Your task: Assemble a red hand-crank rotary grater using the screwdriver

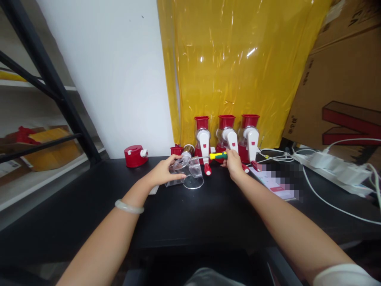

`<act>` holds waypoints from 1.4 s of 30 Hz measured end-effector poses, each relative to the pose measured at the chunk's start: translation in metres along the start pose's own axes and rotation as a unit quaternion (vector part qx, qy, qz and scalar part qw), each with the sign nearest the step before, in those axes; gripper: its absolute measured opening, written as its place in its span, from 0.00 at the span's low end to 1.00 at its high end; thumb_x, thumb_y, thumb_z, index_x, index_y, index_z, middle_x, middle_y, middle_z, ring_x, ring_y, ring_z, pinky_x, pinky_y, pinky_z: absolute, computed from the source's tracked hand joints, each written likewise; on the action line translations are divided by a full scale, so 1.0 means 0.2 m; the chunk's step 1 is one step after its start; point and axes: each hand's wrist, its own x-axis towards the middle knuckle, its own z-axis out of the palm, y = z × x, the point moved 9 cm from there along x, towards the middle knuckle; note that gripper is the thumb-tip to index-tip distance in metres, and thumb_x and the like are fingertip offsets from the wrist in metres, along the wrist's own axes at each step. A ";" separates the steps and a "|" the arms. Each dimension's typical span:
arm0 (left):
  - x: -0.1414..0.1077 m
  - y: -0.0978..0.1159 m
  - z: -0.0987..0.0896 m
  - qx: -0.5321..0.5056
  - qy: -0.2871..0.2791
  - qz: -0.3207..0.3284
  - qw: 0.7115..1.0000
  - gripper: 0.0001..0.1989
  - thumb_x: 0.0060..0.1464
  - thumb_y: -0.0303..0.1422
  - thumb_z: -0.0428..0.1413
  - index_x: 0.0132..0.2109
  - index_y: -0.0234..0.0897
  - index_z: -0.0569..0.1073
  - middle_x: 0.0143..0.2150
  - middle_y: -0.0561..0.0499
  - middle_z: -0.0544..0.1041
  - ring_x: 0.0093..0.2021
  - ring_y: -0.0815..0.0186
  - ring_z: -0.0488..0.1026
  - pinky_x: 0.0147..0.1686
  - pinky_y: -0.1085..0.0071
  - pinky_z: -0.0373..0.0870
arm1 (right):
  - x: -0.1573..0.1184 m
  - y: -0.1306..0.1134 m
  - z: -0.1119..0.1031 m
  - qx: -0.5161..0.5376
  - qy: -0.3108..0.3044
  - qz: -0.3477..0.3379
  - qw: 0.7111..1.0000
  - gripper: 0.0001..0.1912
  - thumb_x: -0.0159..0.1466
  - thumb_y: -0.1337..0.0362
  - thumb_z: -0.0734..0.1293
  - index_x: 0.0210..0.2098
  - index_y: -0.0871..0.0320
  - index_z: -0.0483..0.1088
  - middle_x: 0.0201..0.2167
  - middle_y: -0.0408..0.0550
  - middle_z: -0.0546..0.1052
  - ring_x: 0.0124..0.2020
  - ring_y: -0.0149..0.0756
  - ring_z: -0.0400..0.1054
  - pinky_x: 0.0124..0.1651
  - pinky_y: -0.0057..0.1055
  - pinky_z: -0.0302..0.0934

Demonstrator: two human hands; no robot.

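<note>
The left hand (164,171) closes its grip on a clear plastic housing (188,171) resting on the black worktop (190,216). The right hand (233,163) grips a yellow-green screwdriver (218,155), shaft toward the housing. Three red-and-white units (226,137) stand just behind.

We seem to be in a stockroom or small assembly corner of a warehouse rather than a home: large cardboard cartons (342,75) are stacked at the right, and a dark metal rack (53,91) with shelves of packed goods stands at the left. On the black tabletop (193,214) we see a row of identical red-and-white crank appliances (226,137) lined against yellow plastic sheeting (238,67), with a white power strip (333,169) and loose cables beside them.
</note>
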 end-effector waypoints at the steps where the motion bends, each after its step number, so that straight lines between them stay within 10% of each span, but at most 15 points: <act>1: 0.00 0.00 0.00 0.000 0.001 0.001 1.000 0.38 0.46 0.46 0.66 0.62 0.42 0.64 0.49 0.43 0.79 0.48 0.53 0.77 0.50 0.56 0.70 | 0.00 0.00 0.00 -0.005 0.000 -0.001 1.000 0.08 0.63 0.58 0.61 0.30 0.54 0.63 0.13 0.34 0.61 0.14 0.29 0.58 0.18 0.26 0.62; 42: 0.00 -0.01 0.00 0.012 0.002 -0.003 1.000 0.38 0.47 0.48 0.66 0.62 0.42 0.64 0.50 0.43 0.78 0.50 0.53 0.76 0.51 0.55 0.69 | 0.00 0.00 0.02 0.049 -0.022 0.002 0.999 0.06 0.60 0.63 0.57 0.33 0.55 0.65 0.18 0.37 0.69 0.15 0.28 0.64 0.18 0.24 0.61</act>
